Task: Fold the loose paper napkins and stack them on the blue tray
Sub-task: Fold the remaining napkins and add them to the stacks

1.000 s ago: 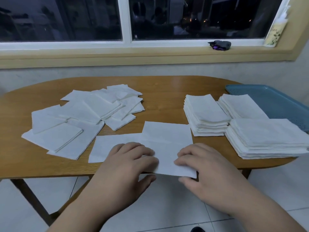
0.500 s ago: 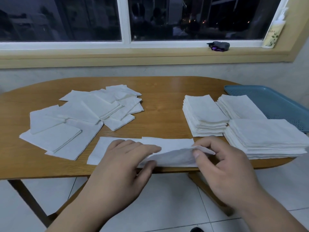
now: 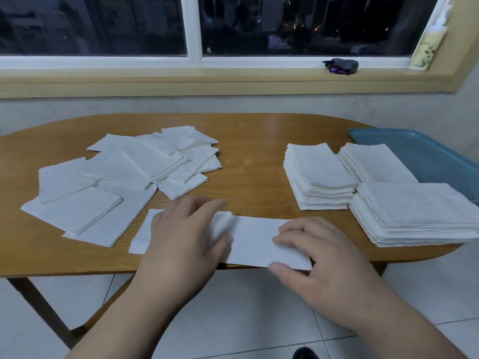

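Observation:
A white napkin (image 3: 252,238), folded into a long strip, lies along the front edge of the wooden table (image 3: 259,156). My left hand (image 3: 185,237) presses flat on its left half with straight fingers. My right hand (image 3: 321,257) pinches the strip's right end, fingers on top and thumb under the near edge. Several loose napkins (image 3: 124,174) lie scattered at the left. Three stacks of folded napkins (image 3: 320,174) (image 3: 377,161) (image 3: 417,211) stand at the right, against the blue tray (image 3: 430,154); whether any rests on it I cannot tell.
The tray's right part hangs past the table's rounded right end. On the windowsill behind stand a pump bottle (image 3: 427,47) and a small dark object (image 3: 340,66). Bare wood shows between the loose pile and the stacks. Tiled floor lies below the front edge.
The napkin's far half has been folded over toward me, turning the wide sheet into a narrow strip. My right hand has come down onto the right end; my left slid onto the strip.

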{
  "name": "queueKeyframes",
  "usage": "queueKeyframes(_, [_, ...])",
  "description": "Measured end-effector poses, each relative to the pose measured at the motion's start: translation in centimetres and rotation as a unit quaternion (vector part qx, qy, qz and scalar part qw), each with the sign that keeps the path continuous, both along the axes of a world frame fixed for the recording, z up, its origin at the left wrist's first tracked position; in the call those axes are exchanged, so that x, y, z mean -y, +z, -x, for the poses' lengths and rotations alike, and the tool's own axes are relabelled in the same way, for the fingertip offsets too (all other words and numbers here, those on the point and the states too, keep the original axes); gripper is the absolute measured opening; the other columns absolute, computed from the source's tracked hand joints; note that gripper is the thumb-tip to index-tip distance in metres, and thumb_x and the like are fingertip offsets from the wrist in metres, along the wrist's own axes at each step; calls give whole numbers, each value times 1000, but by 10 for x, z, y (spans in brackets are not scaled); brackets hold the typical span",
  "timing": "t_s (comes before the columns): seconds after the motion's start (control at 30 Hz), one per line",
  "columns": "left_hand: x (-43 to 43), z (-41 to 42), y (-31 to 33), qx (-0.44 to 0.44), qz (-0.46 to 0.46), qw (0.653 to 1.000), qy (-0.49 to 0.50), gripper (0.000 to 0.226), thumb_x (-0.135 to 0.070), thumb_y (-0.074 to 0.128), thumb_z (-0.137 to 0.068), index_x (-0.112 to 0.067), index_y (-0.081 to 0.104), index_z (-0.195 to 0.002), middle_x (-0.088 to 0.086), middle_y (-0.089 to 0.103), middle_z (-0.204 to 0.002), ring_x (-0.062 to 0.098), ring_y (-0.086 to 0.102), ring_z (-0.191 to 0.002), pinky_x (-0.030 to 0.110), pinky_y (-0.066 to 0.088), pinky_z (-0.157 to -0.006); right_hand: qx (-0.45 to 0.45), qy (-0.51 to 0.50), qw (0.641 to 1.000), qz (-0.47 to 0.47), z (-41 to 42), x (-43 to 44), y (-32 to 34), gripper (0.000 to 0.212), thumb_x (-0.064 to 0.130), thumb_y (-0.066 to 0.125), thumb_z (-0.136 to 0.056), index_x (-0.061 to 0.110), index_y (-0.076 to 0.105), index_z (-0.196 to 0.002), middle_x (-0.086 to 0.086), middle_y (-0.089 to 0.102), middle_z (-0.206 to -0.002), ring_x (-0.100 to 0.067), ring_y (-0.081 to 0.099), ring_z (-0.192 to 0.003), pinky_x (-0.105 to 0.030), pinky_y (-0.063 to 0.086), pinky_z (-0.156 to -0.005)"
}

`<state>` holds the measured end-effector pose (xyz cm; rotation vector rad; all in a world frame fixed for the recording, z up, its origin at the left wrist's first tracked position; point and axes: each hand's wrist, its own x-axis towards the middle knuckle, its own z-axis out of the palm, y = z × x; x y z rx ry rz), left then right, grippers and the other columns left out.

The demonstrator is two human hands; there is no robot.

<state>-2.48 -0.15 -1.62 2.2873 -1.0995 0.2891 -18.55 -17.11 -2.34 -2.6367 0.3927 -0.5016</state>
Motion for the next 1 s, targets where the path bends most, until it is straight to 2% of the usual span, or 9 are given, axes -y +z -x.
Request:
queueKeyframes(0.1, [-5,3,0,7,11,998,-55,38,-49,62,-83,-37,63,-119,-19,52,-120,4,43,-116,36,35,-97,-17,12,999,40,1,2,-3,44,68,55,-74,40,70,-105,34,50,-110,10,39,-118,-18,33,-97])
queueKeyframes(0.23, [-10,13,0,10,-50,985,-163,40,-65,55,-82,-42,63,-114,-26,54,-122,0,44,-122,35,33,-101,20,8,999,50,2,1,-1,11,40,58,-81,37,67,-86,29,57,-103,6,48,-108,-21,40,-88])
queueKeyframes(0.43, [-9,17,6,45,13,984,-172,23,-38,52,-91,-40,63,-111,-28,60,-88,-6,54,-91,29,42,-88,127,-17,989,-68,8,-9,18,11,27,62,-84,37,64,-88,21,68,-95,-7,64,-95,-22,47,-76])
queueKeyframes(0.57, [-22,23,22,-87,132,982,-100,33,-48,60,-92,-62,51,-120,-37,61,-99,-12,55,-97,8,42,-71,192,-28,961,-198,7,-27,27,21,36,71,-89,53,64,-99,9,69,-78,-13,66,-70,-20,51,-64])
queueKeyframes(0.63, [-27,21,23,-167,181,965,-89,42,-39,66,-88,-67,52,-116,-28,64,-87,-5,59,-77,6,40,-64,183,1,939,-291,3,-38,29,41,43,65,-78,67,56,-109,0,69,-72,-24,65,-64,-31,54,-63])
queueKeyframes(0.7, [-30,15,28,-216,196,955,-58,47,-33,70,-84,-66,56,-114,-16,59,-68,2,50,-57,7,38,-56,180,14,943,-280,-7,-45,27,47,44,63,-83,73,49,-117,1,60,-56,-21,55,-50,-34,49,-53])
queueKeyframes(0.77, [-35,3,33,-249,203,946,-25,49,-36,70,-82,-68,53,-115,-11,41,-55,5,40,-50,11,34,-50,196,16,952,-234,-20,-50,23,41,37,62,-95,68,53,-121,12,44,-45,-6,37,-40,-21,38,-43])
queueKeyframes(0.9, [-57,-22,36,-332,219,917,-31,60,-37,69,-86,-75,42,-123,-2,45,-62,14,44,-57,21,36,-57,215,-15,927,-307,-51,-58,23,35,14,64,-93,46,78,-92,4,72,-73,-23,59,-64,-8,43,-56])
queueKeyframes(1.0, [-70,-35,35,-320,206,923,-52,47,-26,72,-88,-66,61,-111,-10,62,-69,10,59,-68,14,41,-66,183,-24,921,-344,-72,-60,25,28,15,62,-94,37,78,-87,0,72,-75,-32,56,-73,-11,40,-52])
